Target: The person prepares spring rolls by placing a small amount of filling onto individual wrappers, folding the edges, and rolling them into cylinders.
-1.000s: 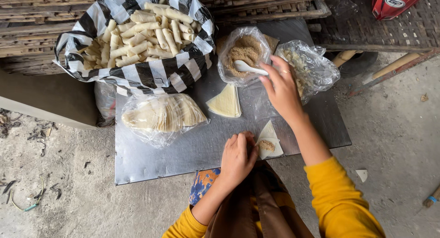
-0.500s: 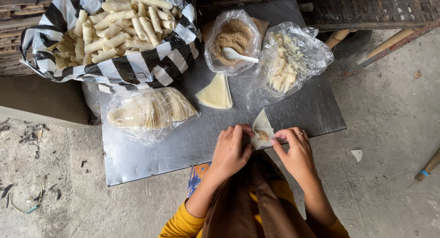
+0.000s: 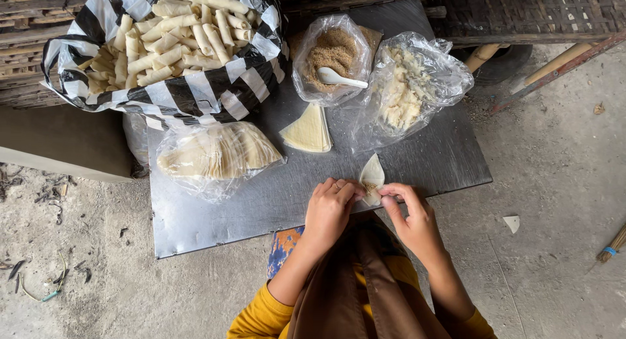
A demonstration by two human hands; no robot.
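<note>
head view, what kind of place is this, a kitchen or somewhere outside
Probably an outdoor or open-sided food-prep spot, not a fitted kitchen: a low metal table stands on a bare concrete floor, a striped bag of finished rolls sits on it, and woven bamboo racks run behind.

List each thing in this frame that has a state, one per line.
Pale triangular wrapper: partly folded, pinched by both hands.
Left hand: fingers closed on wrapper.
Right hand: fingers closed on wrapper.
Clear bag of brown filling: open, white spoon inside.
Striped black-and-white bag: open, heaped with rolls.
</note>
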